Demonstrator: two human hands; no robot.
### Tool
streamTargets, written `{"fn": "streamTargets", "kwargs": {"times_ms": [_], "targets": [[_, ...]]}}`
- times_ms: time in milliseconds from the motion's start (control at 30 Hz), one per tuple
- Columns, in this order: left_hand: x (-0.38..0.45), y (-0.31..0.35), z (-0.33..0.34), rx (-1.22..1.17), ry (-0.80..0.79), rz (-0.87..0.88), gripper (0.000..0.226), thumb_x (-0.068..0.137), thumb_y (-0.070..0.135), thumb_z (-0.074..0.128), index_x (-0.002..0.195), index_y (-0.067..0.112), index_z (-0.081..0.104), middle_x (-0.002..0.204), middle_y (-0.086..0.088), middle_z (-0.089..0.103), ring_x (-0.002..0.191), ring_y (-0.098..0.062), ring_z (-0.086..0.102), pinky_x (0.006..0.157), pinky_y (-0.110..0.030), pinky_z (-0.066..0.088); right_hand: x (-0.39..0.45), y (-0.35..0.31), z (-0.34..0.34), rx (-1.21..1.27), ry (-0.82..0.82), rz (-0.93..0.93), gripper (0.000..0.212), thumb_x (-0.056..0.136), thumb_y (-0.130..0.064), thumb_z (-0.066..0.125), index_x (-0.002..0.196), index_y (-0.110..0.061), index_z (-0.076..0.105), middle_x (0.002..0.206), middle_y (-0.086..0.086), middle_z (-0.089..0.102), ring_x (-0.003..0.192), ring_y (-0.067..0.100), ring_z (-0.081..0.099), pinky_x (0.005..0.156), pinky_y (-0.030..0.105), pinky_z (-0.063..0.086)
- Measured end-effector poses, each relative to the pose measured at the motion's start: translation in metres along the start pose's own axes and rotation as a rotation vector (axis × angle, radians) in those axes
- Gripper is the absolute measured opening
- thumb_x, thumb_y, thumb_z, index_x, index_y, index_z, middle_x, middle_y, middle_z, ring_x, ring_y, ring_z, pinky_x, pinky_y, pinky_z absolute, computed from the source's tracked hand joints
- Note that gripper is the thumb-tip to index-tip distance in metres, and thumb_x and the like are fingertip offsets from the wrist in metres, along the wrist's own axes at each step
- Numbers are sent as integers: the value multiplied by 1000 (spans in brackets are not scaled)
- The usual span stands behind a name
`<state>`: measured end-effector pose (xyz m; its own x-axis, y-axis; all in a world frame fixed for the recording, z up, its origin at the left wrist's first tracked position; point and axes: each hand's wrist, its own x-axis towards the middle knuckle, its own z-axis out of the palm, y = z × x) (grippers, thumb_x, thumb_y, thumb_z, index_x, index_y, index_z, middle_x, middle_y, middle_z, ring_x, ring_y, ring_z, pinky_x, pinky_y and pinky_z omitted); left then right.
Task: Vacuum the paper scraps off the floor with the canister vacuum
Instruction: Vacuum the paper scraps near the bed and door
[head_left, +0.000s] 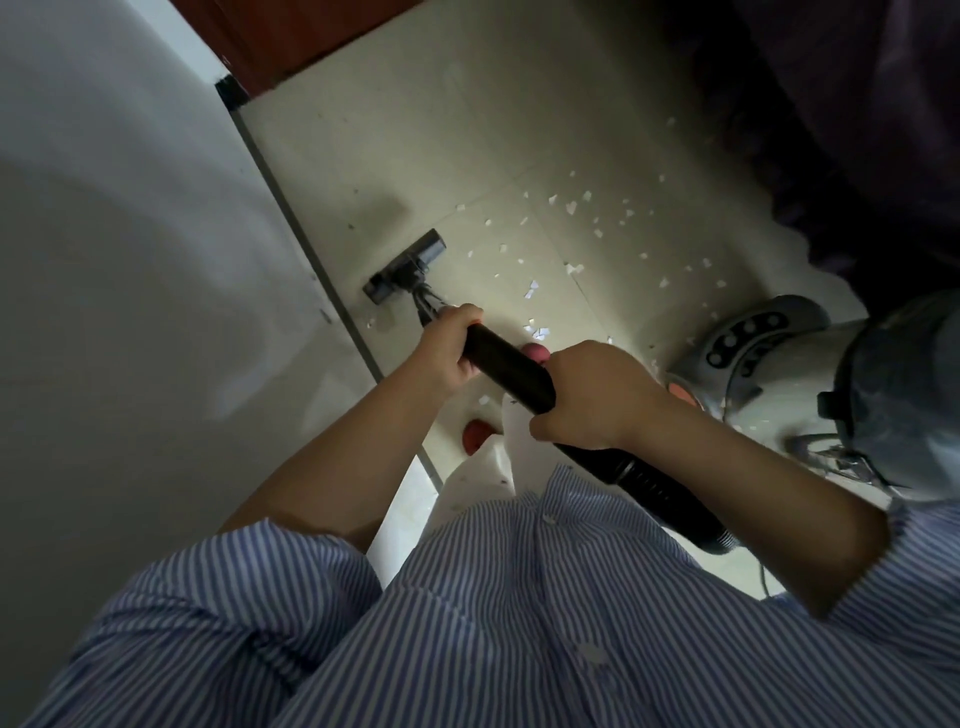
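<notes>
Striped blue shirt (519, 623) below, both hands, left hand (449, 345) and right hand (592, 395), grip the black vacuum wand (511, 366), dark floor nozzle (405, 267) beside the grey wall (130, 234), white paper scraps (571, 228) mostly left.

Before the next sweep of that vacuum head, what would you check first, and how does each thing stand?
1. Both hands on the wand: ok, left hand ahead, right hand behind.
2. Floor head flat on the tile: ok, beside the wall's edge.
3. Paper scraps left to collect: not ok, many lie to the right of the head.
4. Hose free of kinks: cannot tell, it passes out of sight behind the shirt.
5. Canister clear of the path: ok, it stands to the right.
6. Suction on: cannot tell.
</notes>
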<state>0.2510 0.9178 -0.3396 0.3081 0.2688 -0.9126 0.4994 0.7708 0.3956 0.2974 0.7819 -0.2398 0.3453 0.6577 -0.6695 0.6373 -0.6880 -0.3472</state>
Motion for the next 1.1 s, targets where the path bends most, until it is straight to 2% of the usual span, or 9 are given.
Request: {"fn": "streamTargets", "kwargs": {"times_ms": [100,167,300,400,600,700,800,900,1100], "targets": [[9,-4,-10,17,34,-5,19,94,9,48,76,13,42,72,-3,41,63,-11,46,45,-19,48,7,-1,14,39,9,-13,29,77,-33,65,72,-11,47,61,-1,39,67,21,44,48,19,20],[14,-9,-15,29,60,-5,19,94,9,48,76,13,41,71,-3,42,63,-11,46,47,-20,47,13,-1,23,69,-5,-3,35,77,-33,65,63,-14,39,63,-1,40,59,18,42,48,22,21],[18,-23,-18,-13,86,-27,20,92,10,49,74,12,41,70,-4,42,62,-12,47,51,-24,44,17,4,32,53,-41,-6,38,76,-33,66,59,-17,35,63,-1,41,55,15,41,53,27,32],[16,-37,-12,-53,92,-66,19,91,14,50,73,11,43,71,-5,43,63,-15,48,54,-26,44,12,9,27,18,-87,-13,43,76,-33,67,57,-17,32,60,-1,39,51,11,36,47,25,27],[8,-64,2,-222,81,-70,20,91,13,54,74,12,44,72,-4,44,65,-13,48,58,-24,45,-5,25,22,-134,-78,-65,36,77,-30,61,58,-17,32,61,-1,39,56,16,42,46,23,26],[-1,-72,21,-252,72,-61,22,91,12,53,72,13,43,69,-3,42,61,-11,46,52,-20,44,-21,42,15,-178,-45,-67,33,76,-31,61,60,-17,35,61,-1,40,64,20,46,46,23,23],[-12,-76,41,-259,28,-22,24,92,12,51,69,14,42,67,-1,40,60,-10,44,45,-17,43,-38,57,9,-194,-11,-61,32,75,-30,61,60,-17,37,61,-2,41,56,15,42,45,23,23],[-19,-81,56,-276,16,23,20,91,10,51,73,12,44,67,-3,41,62,-12,45,59,-22,44,-52,67,8,-185,18,-65,34,75,-29,62,59,-16,35,61,-1,41,51,10,36,45,23,24],[-20,-79,72,-149,77,86,14,89,9,52,77,13,47,69,-3,45,62,-13,47,57,-23,42,-56,84,23,-71,44,-28,36,77,-28,63,60,-16,33,60,-2,38,52,11,34,45,22,25]]}}
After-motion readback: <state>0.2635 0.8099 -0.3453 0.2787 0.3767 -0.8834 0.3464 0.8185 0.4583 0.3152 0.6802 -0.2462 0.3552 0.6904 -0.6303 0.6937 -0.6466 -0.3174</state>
